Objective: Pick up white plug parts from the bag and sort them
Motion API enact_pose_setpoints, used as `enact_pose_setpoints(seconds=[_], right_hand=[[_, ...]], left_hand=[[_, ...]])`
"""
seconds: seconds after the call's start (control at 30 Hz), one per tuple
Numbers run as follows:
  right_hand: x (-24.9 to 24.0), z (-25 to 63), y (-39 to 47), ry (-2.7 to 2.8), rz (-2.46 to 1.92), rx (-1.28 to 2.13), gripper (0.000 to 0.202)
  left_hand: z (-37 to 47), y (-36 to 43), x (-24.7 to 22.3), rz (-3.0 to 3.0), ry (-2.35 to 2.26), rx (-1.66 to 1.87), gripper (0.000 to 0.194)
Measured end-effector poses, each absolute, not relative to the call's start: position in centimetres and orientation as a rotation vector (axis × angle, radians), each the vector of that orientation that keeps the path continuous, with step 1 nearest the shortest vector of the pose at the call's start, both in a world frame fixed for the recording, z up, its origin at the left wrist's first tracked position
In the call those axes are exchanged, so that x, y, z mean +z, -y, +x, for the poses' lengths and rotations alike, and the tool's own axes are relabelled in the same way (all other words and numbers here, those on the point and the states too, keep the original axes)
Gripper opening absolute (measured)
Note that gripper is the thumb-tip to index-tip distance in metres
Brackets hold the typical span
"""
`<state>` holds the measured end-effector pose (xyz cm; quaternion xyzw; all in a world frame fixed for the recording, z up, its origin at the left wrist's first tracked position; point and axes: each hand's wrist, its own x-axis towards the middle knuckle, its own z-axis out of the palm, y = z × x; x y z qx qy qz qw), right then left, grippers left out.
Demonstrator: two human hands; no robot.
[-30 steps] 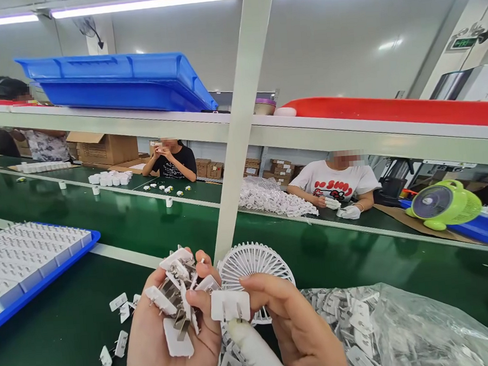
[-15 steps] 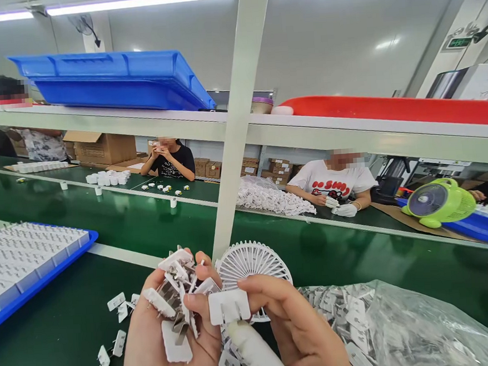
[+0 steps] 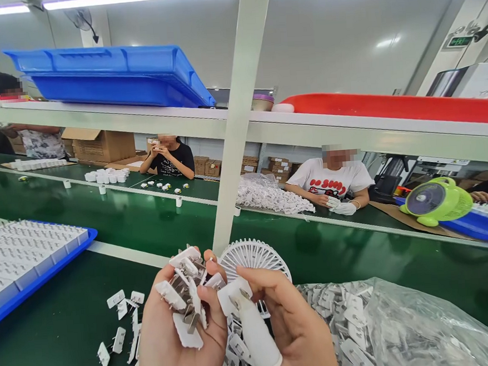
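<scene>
Left hand [image 3: 177,338] is cupped around a messy bunch of white plug pieces [image 3: 185,298], prongs sticking every way. Right hand [image 3: 287,325] pinches one plug piece [image 3: 234,296] just beside that bunch, touching the left thumb, prongs facing me-ish.
</scene>
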<state>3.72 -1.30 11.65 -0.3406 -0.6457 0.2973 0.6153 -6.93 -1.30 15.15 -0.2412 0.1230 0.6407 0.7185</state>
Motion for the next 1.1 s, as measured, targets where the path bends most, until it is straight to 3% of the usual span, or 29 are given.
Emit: enact_pose_setpoints(seconds=[0.27, 0.47, 0.7, 1.1], right_hand=[[12.1, 4.3, 1.3, 1.613, -0.767, 0.616, 0.031], [12.3, 3.8, 1.4, 1.572, -0.866, 0.518, 0.019], [10.9, 4.0, 1.0, 1.656, -0.879, 0.352, 0.034], [11.8, 4.4, 1.3, 1.713, -0.728, 0.443, 0.04]], left_hand=[[-6.8, 0.9, 14.8, -0.541, -0.274, 1.436, 0.028], [-6.7, 0.7, 14.6, -0.5, -0.294, 1.431, 0.025], [-6.5, 0.8, 14.6, -0.489, -0.315, 1.479, 0.026], [-6.7, 0.8, 14.5, -0.508, -0.29, 1.456, 0.027]])
